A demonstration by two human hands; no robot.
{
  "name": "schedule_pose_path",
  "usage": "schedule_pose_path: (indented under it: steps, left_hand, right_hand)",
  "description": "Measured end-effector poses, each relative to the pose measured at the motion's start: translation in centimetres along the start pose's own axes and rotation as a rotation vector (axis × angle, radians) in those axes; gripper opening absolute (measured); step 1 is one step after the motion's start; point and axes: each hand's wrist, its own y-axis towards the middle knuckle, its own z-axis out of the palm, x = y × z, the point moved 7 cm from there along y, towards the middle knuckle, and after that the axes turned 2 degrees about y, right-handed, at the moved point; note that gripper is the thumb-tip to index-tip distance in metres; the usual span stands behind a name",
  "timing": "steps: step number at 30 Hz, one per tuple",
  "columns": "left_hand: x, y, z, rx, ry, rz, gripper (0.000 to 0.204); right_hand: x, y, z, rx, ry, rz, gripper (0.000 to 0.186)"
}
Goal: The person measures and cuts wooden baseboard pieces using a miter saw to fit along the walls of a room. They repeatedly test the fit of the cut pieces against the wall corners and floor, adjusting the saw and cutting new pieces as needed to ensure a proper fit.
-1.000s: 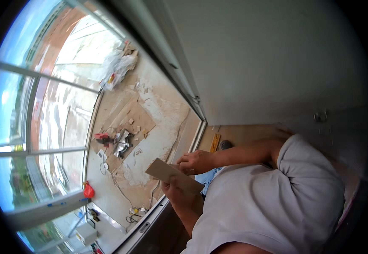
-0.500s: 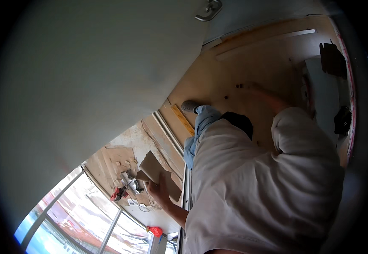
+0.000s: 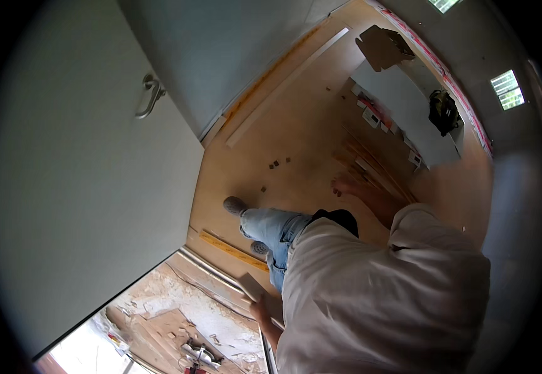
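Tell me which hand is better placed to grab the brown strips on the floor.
Probably the right hand: it looks empty and appears close to the brown strips, while the left hand, farther away, holds a board.

- a door point(image 3: 90, 181) is standing at the left
- a board point(image 3: 252, 285) is resting in the left hand point(image 3: 260, 309)
- small blocks point(image 3: 276, 164) are lying between door and right hand point(image 3: 346, 186)
- a bag point(image 3: 444, 112) is sitting at upper right

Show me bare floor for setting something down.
The brown floor shows bare between the long pale strip and the small dark pieces, and again between those pieces and the right hand. It's crowded beyond that hand, with wooden strips and white boxes.
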Motion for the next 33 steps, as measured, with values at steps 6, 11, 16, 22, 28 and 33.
schedule_pose_path:
  steps: [6, 11, 16, 22, 28, 33]
  left_hand:
    - [1.9, 0.2, 5.7, -0.092, 0.149, 0.027, 0.062]
    - [-5.0, 0.5, 10.7, -0.123, 0.079, 0.091, 0.063]
    - [-9.4, -0.8, 10.6, -0.312, -0.021, 0.027, 0.065]
    - [-10.3, -7.7, 15.3, -0.361, -0.147, -0.064, 0.067]
    - [-5.8, -14.2, 19.5, -0.329, -0.559, -0.332, 0.054]
    - [-1.3, -17.9, 30.6, -0.233, -0.768, -0.520, 0.063]
  right_hand:
    - [0.6, 0.2, -8.3, -0.268, 0.049, 0.059, 0.024]
    - [-4.6, 15.5, 1.7, 0.120, -0.822, -0.706, 0.022]
    - [18.3, 9.5, -1.3, 0.231, -0.291, -0.751, 0.028]
    - [15.5, 22.7, -6.3, 0.196, -0.264, -0.461, 0.028]
    - [13.1, 23.9, -11.6, 0.192, -0.036, -0.195, 0.024]
    - [7.8, 26.8, -11.1, 0.307, -0.143, -0.244, 0.019]
